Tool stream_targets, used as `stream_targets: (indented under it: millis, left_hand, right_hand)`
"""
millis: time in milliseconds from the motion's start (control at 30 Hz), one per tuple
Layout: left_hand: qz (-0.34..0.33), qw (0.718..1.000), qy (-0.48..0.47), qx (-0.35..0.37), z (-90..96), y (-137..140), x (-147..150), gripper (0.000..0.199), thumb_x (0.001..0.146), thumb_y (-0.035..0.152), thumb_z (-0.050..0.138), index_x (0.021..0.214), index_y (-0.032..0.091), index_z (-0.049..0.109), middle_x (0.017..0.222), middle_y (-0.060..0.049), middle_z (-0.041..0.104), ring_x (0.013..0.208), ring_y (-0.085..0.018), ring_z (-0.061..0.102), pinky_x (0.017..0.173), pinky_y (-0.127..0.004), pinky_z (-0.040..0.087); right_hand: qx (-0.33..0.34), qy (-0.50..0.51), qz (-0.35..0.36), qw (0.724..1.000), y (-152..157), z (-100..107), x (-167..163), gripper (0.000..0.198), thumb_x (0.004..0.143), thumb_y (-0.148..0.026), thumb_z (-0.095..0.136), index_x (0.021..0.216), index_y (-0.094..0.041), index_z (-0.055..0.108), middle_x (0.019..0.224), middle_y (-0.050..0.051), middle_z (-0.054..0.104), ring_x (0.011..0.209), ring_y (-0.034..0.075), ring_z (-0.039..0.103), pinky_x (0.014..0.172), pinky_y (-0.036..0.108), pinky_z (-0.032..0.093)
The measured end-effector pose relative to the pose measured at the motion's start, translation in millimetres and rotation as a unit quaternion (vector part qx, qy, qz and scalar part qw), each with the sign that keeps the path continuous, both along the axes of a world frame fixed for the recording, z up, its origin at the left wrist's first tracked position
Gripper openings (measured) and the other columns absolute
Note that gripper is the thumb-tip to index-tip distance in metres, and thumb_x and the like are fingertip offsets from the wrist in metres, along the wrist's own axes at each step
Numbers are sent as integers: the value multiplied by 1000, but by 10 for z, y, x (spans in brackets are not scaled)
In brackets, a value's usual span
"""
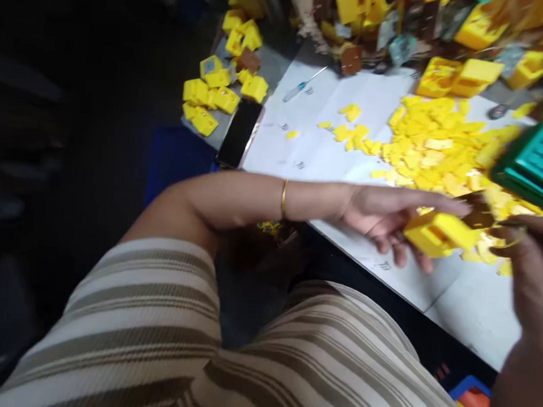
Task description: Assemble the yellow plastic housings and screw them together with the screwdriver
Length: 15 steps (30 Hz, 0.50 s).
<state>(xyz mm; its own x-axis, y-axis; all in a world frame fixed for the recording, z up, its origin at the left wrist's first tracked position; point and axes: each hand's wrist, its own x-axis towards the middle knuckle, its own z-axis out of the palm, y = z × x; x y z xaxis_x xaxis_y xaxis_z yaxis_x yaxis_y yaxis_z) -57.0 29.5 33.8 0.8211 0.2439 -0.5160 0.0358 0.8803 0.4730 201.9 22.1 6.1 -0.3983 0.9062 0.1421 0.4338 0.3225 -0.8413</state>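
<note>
My left hand (388, 216) reaches in over the table's front edge, thumb stretched along the top and fingers curled below. It holds a yellow plastic housing (438, 234), a small boxy part with an opening in its side. A brown piece (480, 210) sits at the housing's far right side; whether it is attached I cannot tell. Close by on the right, my right hand (537, 262) is closed in a pinch near the brown piece. What lies between its thumb and finger is blurred. Beneath both hands spreads a pile of flat yellow plastic pieces (431, 144).
A green plastic basket (542, 162) stands right of the pile. Yellow housings (479, 79) and brown parts crowd the back. A screwdriver (304, 85) lies on the white tabletop (295, 136). A black phone (240, 133) rests at the left edge, beside more yellow housings (218, 96).
</note>
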Motion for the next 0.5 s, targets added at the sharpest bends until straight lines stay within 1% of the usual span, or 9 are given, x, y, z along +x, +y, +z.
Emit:
stream_targets:
  millis: [33, 67, 100, 167, 233, 300, 333, 400, 500]
  left_hand:
    - [-6, 999, -33, -42, -88, -136, 84, 48, 77, 58, 54, 82, 13, 72, 77, -9, 73, 54, -17, 65, 40, -20, 44]
    - [1, 995, -60, -80, -178, -266, 171, 51, 74, 63, 56, 83, 15, 71, 79, -10, 73, 54, -18, 65, 38, -21, 44]
    - [16, 990, -81, -112, -264, -385, 257, 54, 71, 66, 58, 83, 15, 70, 81, -11, 73, 56, -19, 66, 37, -22, 45]
    - [74, 983, -84, -147, -402, -574, 412, 54, 72, 65, 59, 90, 15, 68, 89, -12, 73, 63, -19, 67, 39, -21, 48]
    - [126, 981, -58, -138, -476, -697, 537, 48, 73, 57, 63, 101, 18, 64, 95, -10, 71, 66, -17, 67, 43, -20, 48]
    - [165, 981, -22, -101, -482, -769, 631, 49, 71, 48, 70, 110, 20, 61, 90, -6, 68, 61, -12, 63, 44, -18, 46]
    - [170, 982, -3, -82, -467, -791, 667, 52, 69, 44, 73, 113, 20, 60, 85, -3, 65, 58, -10, 61, 44, -17, 45]
    - [157, 986, 34, -52, -417, -819, 719, 58, 66, 38, 77, 117, 18, 58, 78, 0, 60, 57, -8, 58, 44, -16, 43]
    - [131, 988, 76, -31, -347, -831, 764, 66, 63, 29, 80, 122, 19, 53, 76, 2, 58, 60, -9, 58, 42, -15, 41]
  right_hand:
    - [63, -70, -95, 991, -186, 47, -16, 44, 82, -19, 64, 121, -41, 61, 108, 1, 67, 90, 29, 65, 69, 46, 52]
    - [112, -107, -112, 982, -350, 65, -42, 40, 80, -17, 67, 114, -38, 65, 97, 2, 69, 80, 27, 66, 66, 44, 54]
    - [145, -123, -91, 978, -484, 51, -66, 36, 80, -13, 67, 109, -34, 66, 93, 3, 70, 76, 24, 66, 63, 40, 55]
    - [173, -145, -56, 973, -660, -52, -64, 29, 83, -10, 63, 106, -27, 65, 95, 7, 69, 80, 22, 66, 65, 35, 56]
    - [161, -168, -24, 972, -757, -185, 19, 26, 86, -9, 58, 107, -23, 64, 98, 9, 68, 86, 22, 65, 70, 35, 56]
    - [132, -184, -7, 974, -827, -274, 128, 27, 88, -10, 54, 111, -21, 62, 101, 11, 67, 91, 23, 63, 75, 37, 56]
    - [115, -186, -3, 976, -857, -295, 171, 27, 89, -11, 53, 113, -20, 62, 103, 12, 67, 93, 23, 63, 77, 38, 56]
    - [89, -179, -6, 980, -895, -300, 218, 26, 91, -15, 51, 114, -20, 62, 105, 12, 66, 95, 23, 62, 80, 38, 55]
    - [66, -165, -29, 984, -890, -275, 208, 22, 93, -18, 49, 110, -21, 63, 100, 10, 67, 91, 21, 63, 78, 35, 56]
